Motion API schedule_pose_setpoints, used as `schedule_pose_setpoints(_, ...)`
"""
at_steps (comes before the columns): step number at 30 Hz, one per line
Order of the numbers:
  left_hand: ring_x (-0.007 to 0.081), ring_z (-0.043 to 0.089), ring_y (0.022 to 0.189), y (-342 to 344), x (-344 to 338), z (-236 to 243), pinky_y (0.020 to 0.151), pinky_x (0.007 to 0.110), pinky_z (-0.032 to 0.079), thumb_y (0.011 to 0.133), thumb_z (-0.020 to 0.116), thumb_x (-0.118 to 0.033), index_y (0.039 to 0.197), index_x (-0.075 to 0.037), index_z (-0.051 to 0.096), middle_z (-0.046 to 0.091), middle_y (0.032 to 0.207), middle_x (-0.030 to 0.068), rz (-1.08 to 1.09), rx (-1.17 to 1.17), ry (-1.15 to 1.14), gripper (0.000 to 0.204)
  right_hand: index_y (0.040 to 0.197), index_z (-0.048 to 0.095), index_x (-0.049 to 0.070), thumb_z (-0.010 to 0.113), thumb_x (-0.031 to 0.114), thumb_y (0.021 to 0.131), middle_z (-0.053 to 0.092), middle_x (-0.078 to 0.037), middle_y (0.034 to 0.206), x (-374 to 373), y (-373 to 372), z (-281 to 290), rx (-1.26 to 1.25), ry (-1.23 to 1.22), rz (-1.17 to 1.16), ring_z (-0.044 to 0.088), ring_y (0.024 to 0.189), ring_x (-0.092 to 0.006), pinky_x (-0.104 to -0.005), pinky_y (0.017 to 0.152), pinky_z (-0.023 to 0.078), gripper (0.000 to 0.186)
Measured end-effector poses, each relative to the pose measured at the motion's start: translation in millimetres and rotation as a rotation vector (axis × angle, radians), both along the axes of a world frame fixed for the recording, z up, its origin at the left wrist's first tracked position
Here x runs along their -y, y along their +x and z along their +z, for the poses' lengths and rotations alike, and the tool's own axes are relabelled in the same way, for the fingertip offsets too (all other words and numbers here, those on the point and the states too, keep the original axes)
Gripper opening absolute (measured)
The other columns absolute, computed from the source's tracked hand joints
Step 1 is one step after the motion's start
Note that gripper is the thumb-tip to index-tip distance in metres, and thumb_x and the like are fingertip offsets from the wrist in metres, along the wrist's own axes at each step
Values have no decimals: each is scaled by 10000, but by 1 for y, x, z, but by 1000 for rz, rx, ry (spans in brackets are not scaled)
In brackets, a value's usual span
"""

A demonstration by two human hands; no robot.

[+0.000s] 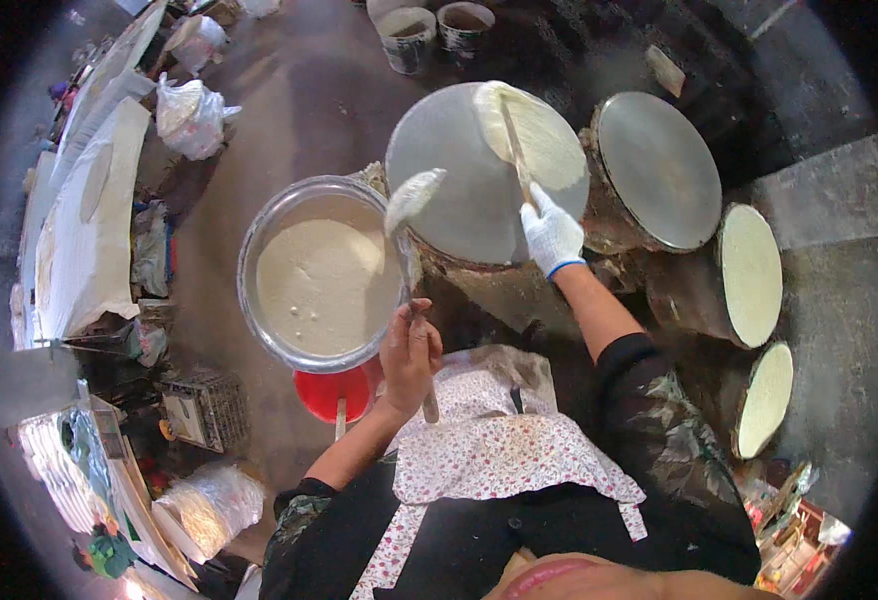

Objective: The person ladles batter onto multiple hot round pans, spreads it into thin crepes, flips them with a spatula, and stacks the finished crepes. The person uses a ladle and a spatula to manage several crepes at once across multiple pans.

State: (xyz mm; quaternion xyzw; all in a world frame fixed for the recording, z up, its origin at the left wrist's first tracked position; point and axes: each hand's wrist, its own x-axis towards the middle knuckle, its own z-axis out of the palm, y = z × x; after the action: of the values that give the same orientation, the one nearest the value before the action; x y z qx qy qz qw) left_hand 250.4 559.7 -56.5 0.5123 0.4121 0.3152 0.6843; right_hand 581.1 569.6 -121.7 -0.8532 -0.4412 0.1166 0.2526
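Observation:
My bare left hand (409, 355) grips the long handle of a batter-coated ladle (414, 203), whose pale head is raised between the metal basin of batter (319, 275) and the middle round griddle (439, 155). My right hand (551, 235), in a white knit glove with a blue cuff, holds a flat wooden spreader (514, 145) over that griddle. Its far part lies in a pale patch of batter (549, 140) that covers the upper right of the griddle.
An empty griddle (659, 170) stands at right, above two batter-covered griddles (749, 275) (764, 400). Buckets (407, 50) stand at the far end. White-covered racks (84, 220), plastic bags (194, 125) and a crate (204, 410) line the left. A red container (324, 390) sits below the basin.

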Motion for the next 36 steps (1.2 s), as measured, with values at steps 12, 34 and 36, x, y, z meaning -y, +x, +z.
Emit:
schedule_pose_setpoints(12,43,447,522,12,12,3,463,203,364,1150,423,-173,1357,-56,527,542,702,-11,69,-66,16,260,1446,621,221,586,408,1010,756,-216,972,-26,21,6,87,-117,62,734,893,-420,-522,816,559,476)
schedule_pose_setpoints(34,38,438,528,113,63,20,482,192,350,1136,446,-174,1316,-24,525,529,678,-13,414,-102,-26,247,1302,634,273,646,283,952,627,-110,578,-43,92,0,378,-43,511,640,489,-342,-518,456,483,350)
schedule_pose_setpoints(36,40,441,526,120,66,19,479,197,348,1135,448,-171,1314,-23,526,528,672,-11,430,-124,-23,245,1385,641,259,624,374,989,686,-124,667,-46,99,0,289,-46,435,679,540,-332,-467,476,505,413)
